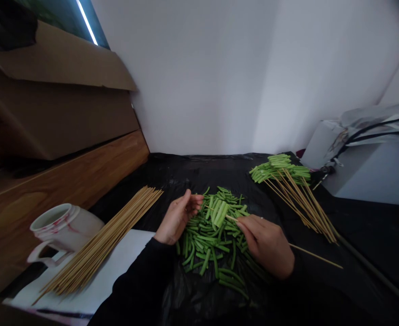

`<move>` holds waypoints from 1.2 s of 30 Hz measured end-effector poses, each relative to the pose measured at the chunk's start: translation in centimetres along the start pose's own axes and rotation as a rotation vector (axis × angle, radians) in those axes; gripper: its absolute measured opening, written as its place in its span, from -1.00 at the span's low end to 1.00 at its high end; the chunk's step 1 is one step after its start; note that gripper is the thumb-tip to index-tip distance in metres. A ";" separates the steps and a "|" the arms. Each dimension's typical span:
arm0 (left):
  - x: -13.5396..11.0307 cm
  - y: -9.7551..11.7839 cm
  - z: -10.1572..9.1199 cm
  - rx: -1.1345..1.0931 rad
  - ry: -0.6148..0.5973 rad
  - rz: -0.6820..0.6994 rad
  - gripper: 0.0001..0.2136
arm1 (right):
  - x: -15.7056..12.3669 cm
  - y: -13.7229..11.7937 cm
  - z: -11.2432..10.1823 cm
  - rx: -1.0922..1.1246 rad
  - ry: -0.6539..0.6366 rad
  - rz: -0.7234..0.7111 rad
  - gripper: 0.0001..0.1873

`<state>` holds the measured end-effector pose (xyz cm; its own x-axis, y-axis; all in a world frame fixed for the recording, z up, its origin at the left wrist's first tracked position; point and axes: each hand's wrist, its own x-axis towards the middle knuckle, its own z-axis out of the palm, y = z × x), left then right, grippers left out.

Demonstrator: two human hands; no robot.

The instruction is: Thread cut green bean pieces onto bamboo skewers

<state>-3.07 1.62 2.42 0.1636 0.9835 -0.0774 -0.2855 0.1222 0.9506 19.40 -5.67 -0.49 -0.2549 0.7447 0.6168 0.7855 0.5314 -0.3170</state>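
Observation:
A pile of short green bean pieces (213, 244) lies on black plastic sheeting (372, 235) in front of me. My right hand (267, 244) is closed on a bamboo skewer (316, 256) whose tip carries several bean pieces (220, 212) threaded side by side. My left hand (179, 217) hovers at the pile's left edge, fingers curled toward the skewer's tip, pinching something I cannot make out. Dark sleeves cover both of my arms.
A bundle of bare skewers (107, 240) lies at the left on a white sheet (125, 258), beside a white mug (64, 228). Finished bean skewers (287, 174) lie at the back right. A cardboard box (57, 90) sits on a wooden shelf at left; a grey container (365, 167) stands right.

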 end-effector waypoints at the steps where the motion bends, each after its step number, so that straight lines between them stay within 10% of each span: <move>1: 0.2 0.4 -0.5 0.047 0.057 0.054 -0.60 | 0.0 0.0 0.0 -0.008 -0.002 -0.002 -0.74; 5: 1.0 1.3 -2.7 0.451 0.225 0.248 -0.69 | -0.1 0.3 0.1 -0.030 -0.021 -0.009 -0.72; 13: 1.8 -0.2 -4.5 1.108 0.118 0.297 -0.85 | -0.2 0.7 0.1 -0.067 0.004 -0.024 -0.75; 36: 1.2 -0.3 -3.9 1.242 -0.266 0.263 -0.86 | -0.1 0.6 0.1 -0.079 0.007 -0.018 -0.72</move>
<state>-6.45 3.28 0.83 0.4592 0.8849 0.0787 0.7004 -0.4151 0.5807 19.84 -5.40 -0.81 -0.2658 0.7324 0.6268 0.8230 0.5109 -0.2481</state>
